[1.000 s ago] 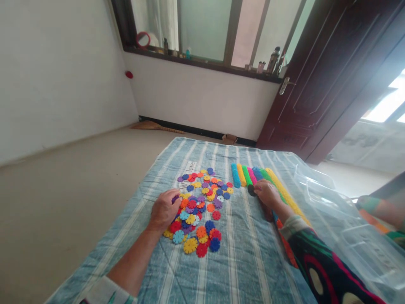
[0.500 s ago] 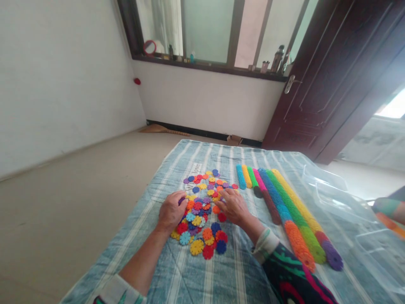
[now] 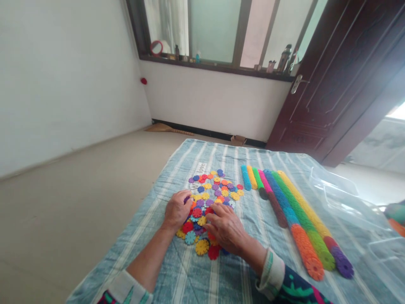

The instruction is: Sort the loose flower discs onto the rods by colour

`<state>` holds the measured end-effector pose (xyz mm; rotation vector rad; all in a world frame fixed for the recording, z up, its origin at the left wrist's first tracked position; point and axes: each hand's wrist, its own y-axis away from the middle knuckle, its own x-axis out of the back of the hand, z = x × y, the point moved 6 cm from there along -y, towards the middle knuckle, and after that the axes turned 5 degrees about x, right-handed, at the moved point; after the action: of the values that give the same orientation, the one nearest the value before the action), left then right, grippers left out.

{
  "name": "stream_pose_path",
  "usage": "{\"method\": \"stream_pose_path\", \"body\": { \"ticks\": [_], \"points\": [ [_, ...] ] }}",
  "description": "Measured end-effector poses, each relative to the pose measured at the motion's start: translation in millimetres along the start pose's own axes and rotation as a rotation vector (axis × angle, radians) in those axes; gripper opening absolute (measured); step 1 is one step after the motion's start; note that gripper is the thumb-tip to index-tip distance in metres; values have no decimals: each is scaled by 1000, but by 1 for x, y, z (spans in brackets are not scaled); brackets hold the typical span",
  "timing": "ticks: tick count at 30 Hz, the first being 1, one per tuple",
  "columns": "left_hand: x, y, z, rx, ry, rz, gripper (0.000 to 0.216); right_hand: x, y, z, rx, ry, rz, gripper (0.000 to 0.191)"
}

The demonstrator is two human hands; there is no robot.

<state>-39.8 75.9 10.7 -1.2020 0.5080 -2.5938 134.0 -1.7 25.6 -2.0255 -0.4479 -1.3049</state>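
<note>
Many colourful notched plastic discs (image 3: 202,247) lie in a loose pile on a striped cloth. At the pile's left side my left hand (image 3: 177,211) is curled closed, with purple discs (image 3: 187,199) showing between its thumb and fingers; how many it holds is hidden. My right hand (image 3: 227,227) reaches over the right half of the pile, palm down, fingers apart and touching discs near a red one (image 3: 197,212). It hides the discs beneath it.
Right of the pile lie long rows of stacked discs sorted by colour, including an orange stack (image 3: 305,249) and a purple one (image 3: 343,262). Clear plastic boxes (image 3: 354,207) stand beyond them. At far right is part of another person's colourful sleeve (image 3: 395,215).
My right hand has moved nearer, from the upper right of the pile down over its lower right discs. My left hand stays in place. The view has shifted slightly.
</note>
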Motion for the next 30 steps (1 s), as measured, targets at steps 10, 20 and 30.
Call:
{"method": "stream_pose_path", "body": {
  "ticks": [10,20,30],
  "points": [
    [0,0,0,-35,5,16,20,-10,-15,-1,55,72,-47,20],
    [0,2,-3,2,47,29,26,-8,-33,22,-18,96,-36,25],
    [1,2,-4,1,56,22,28,-8,-37,37,-95,101,-31,26]
  ]
}}
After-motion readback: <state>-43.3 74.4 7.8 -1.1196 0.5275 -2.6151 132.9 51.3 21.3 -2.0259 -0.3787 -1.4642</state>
